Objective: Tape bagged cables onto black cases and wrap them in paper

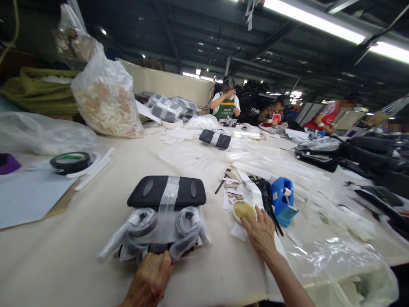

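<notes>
In front of me lies a black padded bag (137, 192), with a clear strip across its top piece. Two coiled straps (140, 221) in milky plastic wrap sit on its near part. My left hand (151, 273) is closed around the bag's near edge; its fingertips are hidden. To the right, my right hand (258, 230) has its fingers spread, with the fingertips at the edge of a roll of yellowish clear tape (243, 210). A blue tape dispenser (283, 200) stands just beyond that hand.
Cardboard and paper scraps (232, 192) lie beyond the tape roll. A black tape roll (70, 163) and white tubes (96, 168) are at left. Another black bag (215, 139) lies farther back. Plastic sheeting (345, 268) covers the near right. Several people work across the table.
</notes>
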`<action>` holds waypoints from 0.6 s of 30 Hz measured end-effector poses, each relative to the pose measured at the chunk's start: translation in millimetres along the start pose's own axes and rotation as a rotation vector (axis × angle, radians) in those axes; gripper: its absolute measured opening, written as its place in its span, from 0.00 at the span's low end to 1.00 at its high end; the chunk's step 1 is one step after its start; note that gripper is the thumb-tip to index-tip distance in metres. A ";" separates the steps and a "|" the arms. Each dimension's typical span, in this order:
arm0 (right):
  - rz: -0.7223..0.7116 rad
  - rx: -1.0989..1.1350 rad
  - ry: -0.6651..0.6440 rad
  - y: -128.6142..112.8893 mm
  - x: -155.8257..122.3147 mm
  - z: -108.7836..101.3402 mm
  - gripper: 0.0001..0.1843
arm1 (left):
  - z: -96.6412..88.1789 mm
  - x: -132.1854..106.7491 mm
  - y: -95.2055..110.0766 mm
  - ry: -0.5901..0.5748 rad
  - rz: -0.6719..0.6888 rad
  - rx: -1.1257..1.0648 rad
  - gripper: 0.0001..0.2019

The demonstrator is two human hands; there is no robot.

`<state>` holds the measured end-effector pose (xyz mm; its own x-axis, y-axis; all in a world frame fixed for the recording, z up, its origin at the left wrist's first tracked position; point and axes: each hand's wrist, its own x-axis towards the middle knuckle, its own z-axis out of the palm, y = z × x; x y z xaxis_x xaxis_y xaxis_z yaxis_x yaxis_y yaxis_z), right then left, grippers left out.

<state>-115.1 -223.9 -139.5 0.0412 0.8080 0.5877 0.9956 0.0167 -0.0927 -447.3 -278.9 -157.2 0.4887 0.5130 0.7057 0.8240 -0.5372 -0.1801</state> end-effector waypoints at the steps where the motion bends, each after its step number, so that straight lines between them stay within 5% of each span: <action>1: 0.005 -0.003 0.000 1.5 4.0 3.7 0.20 | 0.7 -0.9 0.1 -0.004 -0.003 0.002 0.10; 6: 0.058 0.023 0.077 8.5 11.5 2.3 0.28 | 5.2 -6.3 2.2 -0.014 -0.018 0.002 0.09; 12: 0.018 0.050 -0.001 5.1 15.8 -0.9 0.32 | 5.2 -9.8 3.3 -0.093 -0.036 -0.008 0.06; 18: -0.054 -0.055 -0.174 -29.9 38.7 15.3 0.18 | 10.5 -12.0 2.0 -0.016 -0.035 -0.002 0.08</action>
<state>-144.6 -184.2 -126.3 -0.0228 0.8965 0.4425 0.9993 0.0342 -0.0178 -448.5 -279.1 -173.2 0.4641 0.5423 0.7004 0.8402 -0.5198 -0.1543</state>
